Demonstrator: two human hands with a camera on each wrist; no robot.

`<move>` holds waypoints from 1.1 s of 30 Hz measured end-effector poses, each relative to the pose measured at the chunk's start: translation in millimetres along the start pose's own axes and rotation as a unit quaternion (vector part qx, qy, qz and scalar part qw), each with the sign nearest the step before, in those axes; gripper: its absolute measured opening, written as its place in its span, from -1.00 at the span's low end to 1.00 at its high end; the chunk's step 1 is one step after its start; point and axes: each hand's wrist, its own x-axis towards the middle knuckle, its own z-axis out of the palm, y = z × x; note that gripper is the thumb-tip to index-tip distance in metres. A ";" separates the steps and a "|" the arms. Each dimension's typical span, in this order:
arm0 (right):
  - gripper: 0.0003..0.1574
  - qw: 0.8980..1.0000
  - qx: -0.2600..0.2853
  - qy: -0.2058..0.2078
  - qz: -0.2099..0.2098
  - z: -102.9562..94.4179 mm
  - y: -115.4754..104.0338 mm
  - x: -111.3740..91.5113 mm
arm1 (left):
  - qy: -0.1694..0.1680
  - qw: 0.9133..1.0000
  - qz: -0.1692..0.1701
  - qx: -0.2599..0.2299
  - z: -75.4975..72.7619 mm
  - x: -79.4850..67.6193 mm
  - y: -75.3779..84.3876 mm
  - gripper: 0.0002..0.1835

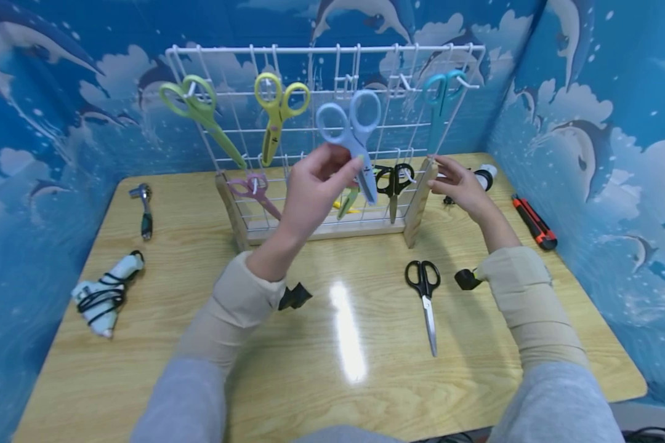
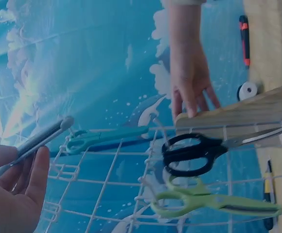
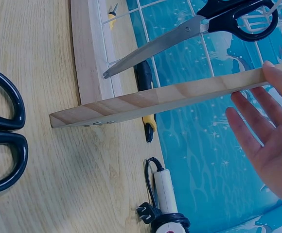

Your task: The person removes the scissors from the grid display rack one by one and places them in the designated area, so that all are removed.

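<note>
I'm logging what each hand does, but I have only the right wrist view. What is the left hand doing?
Observer: In the head view, the left hand holds light blue scissors with their handles up, in front of the white wire rack.

Operator: Thanks. Of the black scissors lying on the table, I get only the handles, cut off at my picture's edge. Which way do the blades point?

Observer: Away from the rack, toward the table's near edge, where the person sits or stands; I cannot tell which.
</note>
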 end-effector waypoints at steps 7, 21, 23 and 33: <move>-0.24 1.000 0.001 0.005 0.000 0.0 -0.1 -1.1 | -0.062 0.992 -0.106 -0.018 1.4 -25.7 -31.2 -0.79; -0.26 1.000 0.006 0.004 -0.006 0.0 1.5 0.5 | -0.145 0.917 -0.372 0.014 22.5 -83.0 -129.4 -0.79; -0.25 1.000 0.007 0.004 -0.005 0.7 1.4 0.7 | -0.153 0.910 -0.383 0.037 24.1 -87.6 -138.3 -0.81; -0.27 1.000 0.010 0.005 -0.009 0.7 1.3 0.0 | -0.167 0.868 -0.464 0.053 39.4 -95.9 -169.9 -0.86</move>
